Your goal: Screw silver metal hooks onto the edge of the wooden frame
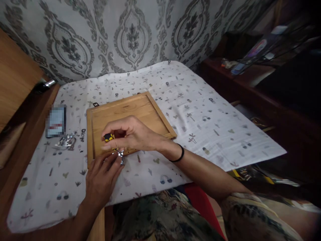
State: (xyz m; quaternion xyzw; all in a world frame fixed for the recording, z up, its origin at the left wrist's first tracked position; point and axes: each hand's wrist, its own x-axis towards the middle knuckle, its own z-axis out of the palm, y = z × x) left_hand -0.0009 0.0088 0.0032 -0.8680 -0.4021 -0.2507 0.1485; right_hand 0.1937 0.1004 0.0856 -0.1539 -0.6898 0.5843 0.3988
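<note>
A wooden panel (140,110) with a raised frame lies on a patterned white cloth (205,120). My right hand (132,135) is curled over the panel's near edge, fingers closed round a yellow-and-black screwdriver handle (109,136). Just below it, my left hand (101,179) rests on the cloth and pinches a small shiny metal fitting (120,154) against the panel's front edge. A black band circles my right wrist.
A small packet (55,121) and a heap of metal hardware (66,140) lie on the cloth at the left. A wooden board (12,77) stands at far left. Dark shelves with clutter (253,50) fill the right side.
</note>
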